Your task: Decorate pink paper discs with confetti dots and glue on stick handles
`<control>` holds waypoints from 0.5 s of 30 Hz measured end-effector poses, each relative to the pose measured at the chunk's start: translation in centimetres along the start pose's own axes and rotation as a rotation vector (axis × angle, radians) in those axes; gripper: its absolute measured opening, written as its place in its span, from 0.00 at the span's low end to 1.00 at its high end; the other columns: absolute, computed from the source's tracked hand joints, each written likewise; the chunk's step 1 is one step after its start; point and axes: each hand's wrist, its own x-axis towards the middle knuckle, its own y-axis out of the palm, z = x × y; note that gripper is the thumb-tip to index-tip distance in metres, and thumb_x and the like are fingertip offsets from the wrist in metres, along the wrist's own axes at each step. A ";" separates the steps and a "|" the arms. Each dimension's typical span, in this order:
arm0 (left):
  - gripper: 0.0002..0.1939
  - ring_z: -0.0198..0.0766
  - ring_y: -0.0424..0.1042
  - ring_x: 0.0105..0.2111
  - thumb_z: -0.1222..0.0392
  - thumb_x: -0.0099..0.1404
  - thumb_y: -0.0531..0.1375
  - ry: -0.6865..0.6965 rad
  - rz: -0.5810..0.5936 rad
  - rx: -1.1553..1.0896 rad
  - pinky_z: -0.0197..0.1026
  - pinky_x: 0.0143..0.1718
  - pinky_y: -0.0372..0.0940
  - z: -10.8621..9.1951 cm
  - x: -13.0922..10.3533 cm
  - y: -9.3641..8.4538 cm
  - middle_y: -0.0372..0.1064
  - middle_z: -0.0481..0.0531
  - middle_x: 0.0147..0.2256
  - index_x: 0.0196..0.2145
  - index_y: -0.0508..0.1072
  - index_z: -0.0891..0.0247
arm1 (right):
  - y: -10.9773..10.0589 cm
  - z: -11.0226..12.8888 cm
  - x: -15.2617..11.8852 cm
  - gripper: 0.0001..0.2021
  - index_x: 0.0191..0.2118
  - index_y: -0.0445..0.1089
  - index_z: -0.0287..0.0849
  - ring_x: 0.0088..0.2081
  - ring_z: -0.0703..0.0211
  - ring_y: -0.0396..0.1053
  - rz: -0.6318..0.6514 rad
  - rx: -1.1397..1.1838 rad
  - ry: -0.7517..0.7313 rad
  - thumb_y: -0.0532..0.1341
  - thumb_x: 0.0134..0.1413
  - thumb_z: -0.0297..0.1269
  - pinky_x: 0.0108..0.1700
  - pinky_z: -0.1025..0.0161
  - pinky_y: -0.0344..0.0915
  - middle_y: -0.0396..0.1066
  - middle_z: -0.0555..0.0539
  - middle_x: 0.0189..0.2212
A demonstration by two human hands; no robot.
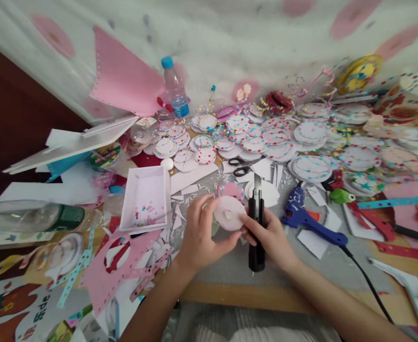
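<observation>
Above the near part of the table, my left hand [204, 232] grips a pale round disc [226, 213] by its edge, fingers curled around it. A small whitish blob sits at the disc's middle. In my right hand [271, 237] is a black utility knife [256, 251], its blade out and pointing away from me. The right thumb and fingertips also touch the disc's right edge. Just behind the disc lies a pink round piece [231, 190] with coloured dots on its rim. Beside the blade rests a white paper piece [268, 194].
A blue glue gun [308, 218] with a cord lies to the right. Black-handled scissors [241, 167] lie behind my hands. At left stands a white tray [124, 204] holding small beads. Many decorated discs [310, 133] and a water bottle [176, 88] fill the back. Paper scraps surround my hands.
</observation>
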 end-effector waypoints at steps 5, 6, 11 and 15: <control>0.34 0.49 0.68 0.51 0.56 0.54 0.67 -0.165 0.024 -0.163 0.52 0.50 0.65 -1.0 -0.8 -1.5 0.67 0.61 0.51 0.56 0.59 0.60 | 0.1 1.0 -0.5 0.17 0.33 0.61 0.41 0.14 0.75 0.48 0.184 0.034 0.168 0.64 0.51 0.49 0.16 0.71 0.44 0.62 0.56 0.18; 0.33 0.48 0.69 0.49 0.57 0.53 0.66 -0.217 0.018 -0.200 0.50 0.49 0.67 -1.2 -1.0 -1.8 0.68 0.60 0.51 0.55 0.61 0.60 | 0.0 1.2 -0.7 0.17 0.34 0.62 0.41 0.14 0.74 0.49 0.210 0.003 0.173 0.63 0.52 0.50 0.16 0.71 0.45 0.63 0.56 0.18; 0.30 0.46 0.72 0.42 0.62 0.50 0.65 -0.276 0.124 -0.161 0.47 0.44 0.68 -2.0 -1.7 -3.7 0.72 0.57 0.44 0.52 0.66 0.60 | -2.0 2.0 -2.3 0.17 0.42 0.66 0.41 0.19 0.67 0.59 0.222 -0.200 0.044 0.55 0.59 0.51 0.20 0.68 0.56 0.68 0.50 0.25; 0.25 0.46 0.71 0.36 0.58 0.51 0.65 -0.161 0.355 0.012 0.52 0.44 0.65 -2.1 -1.9 -3.5 0.72 0.54 0.35 0.48 0.67 0.61 | -4.5 1.3 -4.9 0.13 0.40 0.65 0.44 0.25 0.62 0.65 0.107 -0.476 -0.033 0.52 0.62 0.48 0.27 0.66 0.63 0.68 0.49 0.27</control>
